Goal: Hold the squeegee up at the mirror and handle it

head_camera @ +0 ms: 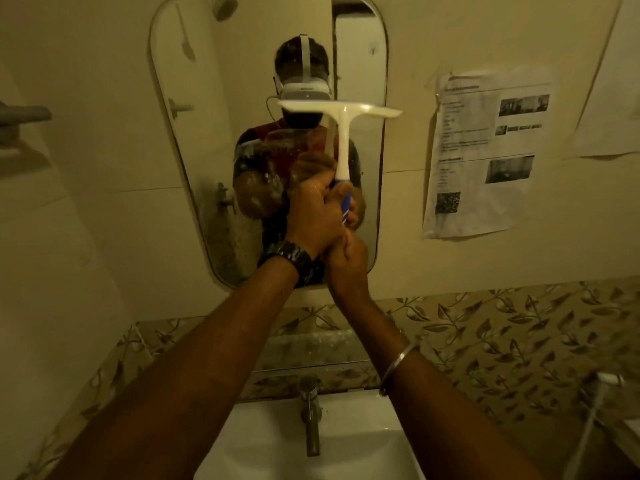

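Nearest, a tap (309,407) stands over the white basin (363,445). Above it, the left hand (313,220) grips the squeegee (341,133) by its blue handle; the right hand (344,261) clasps beneath, steadying it. Its blade lies level against the mirror (194,133). Text on the notice (485,150) is illegible.

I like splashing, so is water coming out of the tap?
No, the tap over the sink shows no stream of water.

Head-worn wide-angle camera faces the wall mirror (194,140) at close range, apparently tilted slightly downward, sink (363,445) at bottom frame.
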